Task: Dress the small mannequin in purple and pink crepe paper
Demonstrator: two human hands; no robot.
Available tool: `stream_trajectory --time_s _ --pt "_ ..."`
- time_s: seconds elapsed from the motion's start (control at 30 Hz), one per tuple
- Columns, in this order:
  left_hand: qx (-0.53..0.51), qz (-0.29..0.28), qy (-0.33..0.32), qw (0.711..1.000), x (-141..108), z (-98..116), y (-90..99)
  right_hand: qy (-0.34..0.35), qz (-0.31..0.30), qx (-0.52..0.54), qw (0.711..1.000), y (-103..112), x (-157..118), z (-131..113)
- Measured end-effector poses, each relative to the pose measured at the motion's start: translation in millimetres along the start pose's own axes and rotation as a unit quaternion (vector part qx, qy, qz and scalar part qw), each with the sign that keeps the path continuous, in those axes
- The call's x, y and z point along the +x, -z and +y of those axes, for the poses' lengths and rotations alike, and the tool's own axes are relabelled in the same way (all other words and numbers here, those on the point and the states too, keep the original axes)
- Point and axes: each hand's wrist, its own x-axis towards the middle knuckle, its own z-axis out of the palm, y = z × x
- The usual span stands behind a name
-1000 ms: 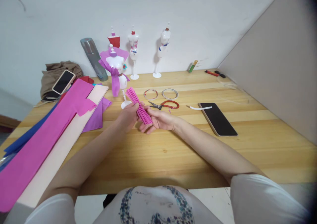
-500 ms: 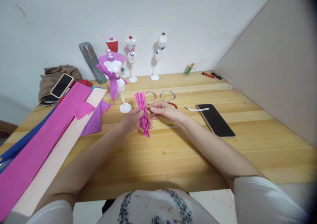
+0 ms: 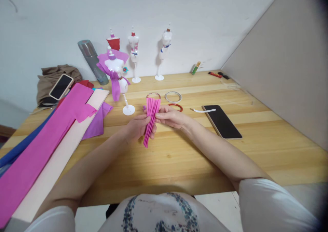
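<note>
A strip of pink crepe paper (image 3: 153, 108), folded into narrow pleats, stands upright between my hands above the table. Its upper end fans out, while the lower end is narrow and leans left. My left hand (image 3: 137, 126) pinches the pleats around the middle, thumb in front and fingers behind. On the other side, my right hand (image 3: 172, 118) closes on the right edge with thumb and fingers. Just behind the paper lie a red bangle-like ring (image 3: 177, 107) and a silver ring (image 3: 173, 96). A small white dress form (image 3: 115, 66) draped in purple stands to the left.
Pink paper (image 3: 51, 139) and a cream sheet (image 3: 61, 163) cover the left side. More dress forms (image 3: 166, 40) and a grey bottle (image 3: 93, 63) stand along the wall. A phone (image 3: 222, 122) with a white strip (image 3: 205, 111) on it lies right; another phone (image 3: 61, 86) is far left.
The pleated paper has turned: its top now leans right and spreads wider, its bottom leans left. My right hand, earlier beside the pleats, has come in onto their right edge.
</note>
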Motion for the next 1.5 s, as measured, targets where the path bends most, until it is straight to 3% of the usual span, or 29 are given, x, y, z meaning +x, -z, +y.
stream_trajectory --time_s 0.27,0.6,0.9,1.13,1.2,1.23,1.4,1.5 --pt "0.021 -0.010 0.014 1.000 2 -5 5.0 0.005 -0.019 -0.068 0.997 2 -2 3" --pt "0.087 0.072 0.027 0.993 0 -3 -3.5 0.012 -0.005 -0.093 0.996 6 -2 6" --pt "0.152 0.131 -0.053 0.978 4 -3 -4.3 0.016 -0.014 -0.149 0.989 9 -1 -1" --pt "0.186 0.136 -0.065 0.971 6 -4 -2.1 0.007 0.023 -0.230 0.973 13 -5 -10" --pt "0.199 0.141 -0.059 0.968 6 -5 -1.0 0.046 0.056 -0.320 0.945 16 -10 -18" --pt "0.204 0.145 -0.053 0.967 6 -5 -0.3 0.071 0.061 -0.387 0.917 16 -13 -23" --pt "0.241 0.125 -0.056 0.961 7 -6 4.0 0.163 0.030 -0.678 0.717 6 -20 -34" --pt "0.299 0.102 -0.082 0.945 7 -8 5.7 0.189 -0.005 -0.752 0.631 -6 -18 -31"
